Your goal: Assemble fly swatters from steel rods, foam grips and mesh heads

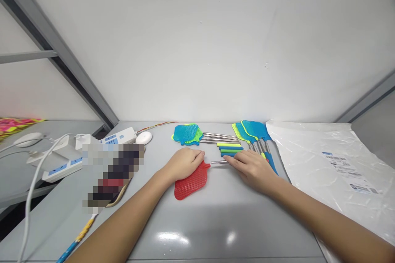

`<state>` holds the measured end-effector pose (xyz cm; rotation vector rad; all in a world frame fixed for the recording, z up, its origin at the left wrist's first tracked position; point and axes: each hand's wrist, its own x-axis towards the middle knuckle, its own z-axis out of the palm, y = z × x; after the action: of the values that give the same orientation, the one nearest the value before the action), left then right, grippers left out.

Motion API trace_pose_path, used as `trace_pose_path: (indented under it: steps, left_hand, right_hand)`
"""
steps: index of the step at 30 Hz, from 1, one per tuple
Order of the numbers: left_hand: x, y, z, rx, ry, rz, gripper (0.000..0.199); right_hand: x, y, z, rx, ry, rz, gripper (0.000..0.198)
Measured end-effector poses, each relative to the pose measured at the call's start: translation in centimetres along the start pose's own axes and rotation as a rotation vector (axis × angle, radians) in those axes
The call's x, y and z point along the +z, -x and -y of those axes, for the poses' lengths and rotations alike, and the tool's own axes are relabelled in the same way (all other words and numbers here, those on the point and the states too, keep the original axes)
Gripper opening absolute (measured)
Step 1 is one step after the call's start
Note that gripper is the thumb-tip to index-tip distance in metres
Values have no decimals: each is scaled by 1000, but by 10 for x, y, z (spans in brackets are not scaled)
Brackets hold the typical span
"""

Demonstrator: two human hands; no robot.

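Note:
My left hand is closed on the upper edge of a red fly swatter head, whose short neck points right. Facing that neck, a thin metal rod lies with its tip a small gap away; my right hand is closed around its other end. The rod's far end is hidden under the fingers. Just behind my right hand sit several blue and green handle tubes. Loose blue and green swatter heads are piled farther back, beside several metal rods.
Several fly swatters with rods and handles lie at the back right, next to a white plastic bag with a label. On the left are a power strip, white cables, a round white device and a blurred-out phone.

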<state>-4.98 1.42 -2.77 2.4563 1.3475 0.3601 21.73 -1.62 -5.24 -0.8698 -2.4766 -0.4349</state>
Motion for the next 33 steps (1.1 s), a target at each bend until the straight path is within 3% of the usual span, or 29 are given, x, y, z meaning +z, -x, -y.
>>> trace_pose_path:
  steps: [10,20,33]
  left_hand:
    - [1,1,-1,15,-44,-12,46]
    - [1,4,-5,15,-104,3,49]
    - [0,4,-6,8,-160,14,50]
  right_hand:
    - [-1,0,0,-46,-4,41,32]
    - [-10,-4,-6,-182,28,68,33]
    - [-11,-5,-3,-190,48,91,33]
